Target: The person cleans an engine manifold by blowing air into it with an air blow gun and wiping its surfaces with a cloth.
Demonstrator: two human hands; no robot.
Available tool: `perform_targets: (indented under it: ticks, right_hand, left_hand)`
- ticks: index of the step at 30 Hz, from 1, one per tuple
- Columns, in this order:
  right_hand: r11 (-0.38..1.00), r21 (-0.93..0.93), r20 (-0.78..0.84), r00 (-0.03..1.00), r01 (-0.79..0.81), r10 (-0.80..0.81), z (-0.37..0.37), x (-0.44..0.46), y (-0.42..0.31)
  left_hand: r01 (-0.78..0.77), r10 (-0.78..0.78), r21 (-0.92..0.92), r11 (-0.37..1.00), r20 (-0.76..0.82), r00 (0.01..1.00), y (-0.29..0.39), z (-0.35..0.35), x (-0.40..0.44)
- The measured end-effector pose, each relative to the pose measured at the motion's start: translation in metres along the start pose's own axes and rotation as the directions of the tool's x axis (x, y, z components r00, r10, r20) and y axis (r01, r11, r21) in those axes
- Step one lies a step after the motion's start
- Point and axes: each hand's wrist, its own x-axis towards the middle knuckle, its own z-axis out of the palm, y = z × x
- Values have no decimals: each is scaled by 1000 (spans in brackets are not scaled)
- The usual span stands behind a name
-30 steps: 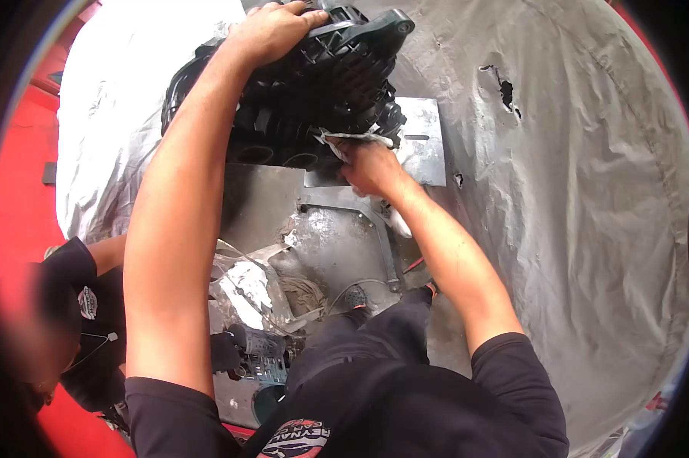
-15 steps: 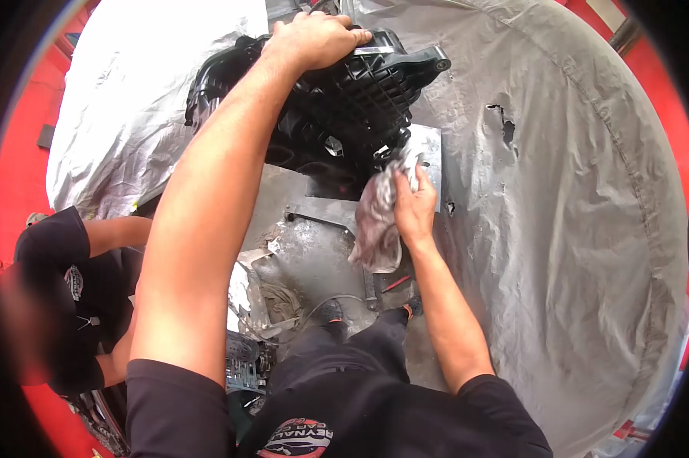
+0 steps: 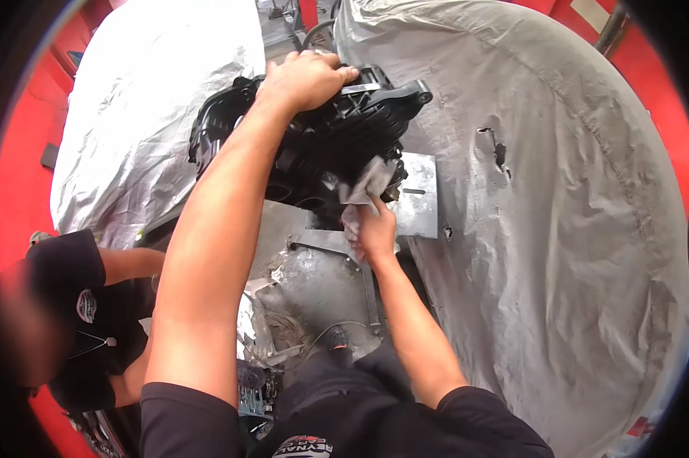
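Housing (image 3: 348, 133), black, apparently moulded plastic: located upper centre of view, in front of the gap between white cover (image 3: 142, 91) at left and grey cover (image 3: 581, 244) at right.

Left hand (image 3: 302, 79): palm down, hooked over top edge of housing, thumb along the right, other fingertips out of sight beyond the edge. Probably placed high for steadying against push from below. Firmness of grip: impossible to tell.

Right hand (image 3: 379, 230): closed around bunched cloth (image 3: 373, 182), pale with dull reddish-grey patches. Cloth raised against, or just in front of, lower right part of housing; exact contact unclear. Presumably bunched for reaching into uneven corners, with loose end hanging beside the fingers.

Metal plate (image 3: 423, 214), slotted: just right of housing, partly hidden behind cloth and housing. Possibly part of a support; actual bearing points hidden. Dark metal bracket (image 3: 325, 242): below, near floor.

Appearance of housing: bulky, irregular, tilted; ribbed surface, round dark openings along underside, lug (image 3: 424, 96) with hole projecting at upper right, bright strip (image 3: 362, 89) near top. Finish dark with slight sheen; finer detail lost in shadow.
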Motion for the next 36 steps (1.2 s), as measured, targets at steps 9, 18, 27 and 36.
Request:
perform_targets:
  ticks: [9,18,27,36]
  right_hand:
    - [685,-69,-146,672,725,-726,14,-5,-170]
    - [855,-155,85,869,494,-487,20,-2,-94]
    - [575,-533,34,695,620,-718,9,15,-151]
    - [493,-560,49,620,666,-783,14,8,-145]
  left_hand:
    - [-15,15,-52,999,0,1000,2,-6,-3]
    - [13,-12,-11,1000,40,999,7,-13,-8]
    - [2,-4,-69,998,-34,999,3,-5,-5]
    - [12,-10,-90,996,18,1000,2,-10,-3]
